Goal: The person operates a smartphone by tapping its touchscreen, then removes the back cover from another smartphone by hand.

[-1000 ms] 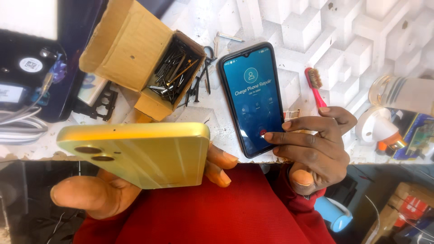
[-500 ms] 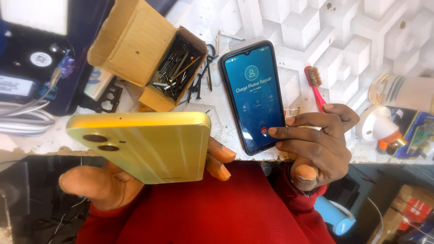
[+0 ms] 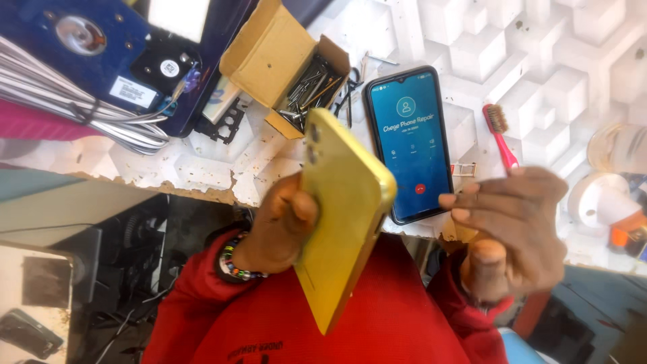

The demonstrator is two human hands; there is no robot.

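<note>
**Drop risk: yellow phone held on edge**

The left hand [image 3: 280, 226] is clamped on the yellow smartphone [image 3: 340, 216], tilted above the lap. The right hand [image 3: 509, 226], fingers apart, nears the blue-screen phone [image 3: 410, 143] overhanging the table [image 3: 202, 168] edge; a nudge could tip it off.

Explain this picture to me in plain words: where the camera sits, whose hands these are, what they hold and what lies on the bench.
The camera is worn on a person's head and looks down, so the two bare hands and the red sleeves are that person's own. The left hand grips a yellow phone, held tilted with its back and camera lenses toward us. The right hand hovers open at the lower edge of a dark phone that lies flat on the white workbench, screen lit blue with a call display. Also on the bench: an open cardboard box of screws and small metal parts, a pink-handled brush, and a bundle of cables at the left.
</note>
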